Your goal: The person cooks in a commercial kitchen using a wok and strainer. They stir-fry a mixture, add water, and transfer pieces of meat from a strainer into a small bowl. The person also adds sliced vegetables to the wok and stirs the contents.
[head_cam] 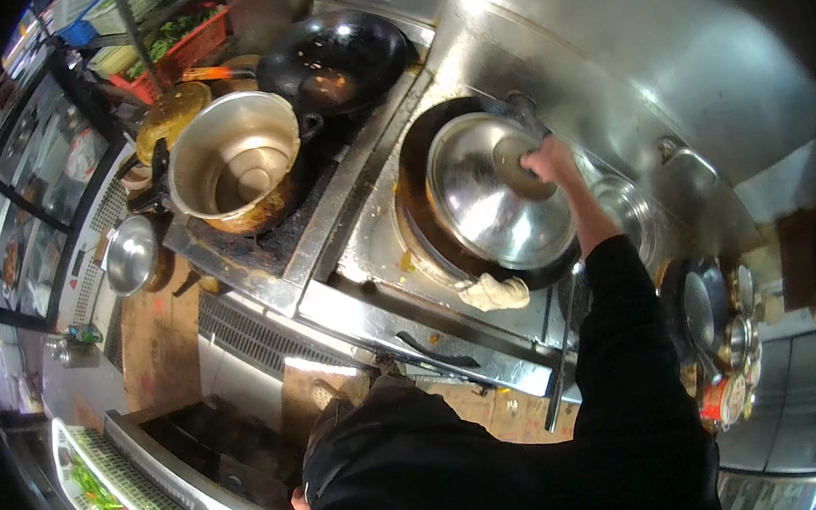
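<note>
A large domed steel lid (pixel 485 201) covers most of a dark wok (pixel 414 179) on the stove. My right hand (pixel 553 160) grips the lid near its top, with the fingers partly hiding the handle. On the wok's near rim lies a folded pale cloth (pixel 494 293). Only a sliver of my left hand (pixel 300 503) shows beside my body at the bottom, so its fingers and anything in them are hidden.
Left of the lid, a deep aluminium pot (pixel 234 154) and a second wok (pixel 333 63) with food scraps stand on burners. A steel bowl (pixel 132 255) is further left. A white basket (pixel 123 506) holds green and red peppers. Seasoning containers (pixel 736 342) line the right.
</note>
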The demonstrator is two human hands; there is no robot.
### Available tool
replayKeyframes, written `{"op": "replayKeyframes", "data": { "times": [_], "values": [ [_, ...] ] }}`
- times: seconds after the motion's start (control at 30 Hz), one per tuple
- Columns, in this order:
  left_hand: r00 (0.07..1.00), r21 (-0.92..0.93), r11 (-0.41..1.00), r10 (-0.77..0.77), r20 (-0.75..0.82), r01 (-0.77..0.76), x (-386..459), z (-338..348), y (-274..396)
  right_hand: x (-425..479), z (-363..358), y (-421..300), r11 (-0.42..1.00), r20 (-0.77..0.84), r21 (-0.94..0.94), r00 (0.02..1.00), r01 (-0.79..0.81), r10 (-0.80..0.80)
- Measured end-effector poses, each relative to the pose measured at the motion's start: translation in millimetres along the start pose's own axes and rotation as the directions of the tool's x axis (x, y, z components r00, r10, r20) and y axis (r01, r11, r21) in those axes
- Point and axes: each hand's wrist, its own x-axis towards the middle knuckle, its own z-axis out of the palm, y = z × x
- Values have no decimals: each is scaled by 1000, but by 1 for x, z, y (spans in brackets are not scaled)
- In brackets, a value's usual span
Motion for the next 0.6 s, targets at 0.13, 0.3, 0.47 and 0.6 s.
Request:
{"op": "replayKeyframes", "data": {
  "times": [0.13,0.3,0.47,0.6],
  "values": [
    [998,43,999,22,53,-25,14,-13,-5,-15,-108,-21,997,-81,-61,996,37,-42],
    [991,119,992,18,131,-34,28,-19,31,-51,-236,-32,984,-375,142,926,109,-48],
    [995,-83,996,-13,98,22,27,-6,17,-53,-248,-46,991,-380,61,921,120,-89],
    [991,-82,994,81,103,-73,36,6,12,-21,-170,-25,996,-248,4,965,92,-88]
  ]
}}
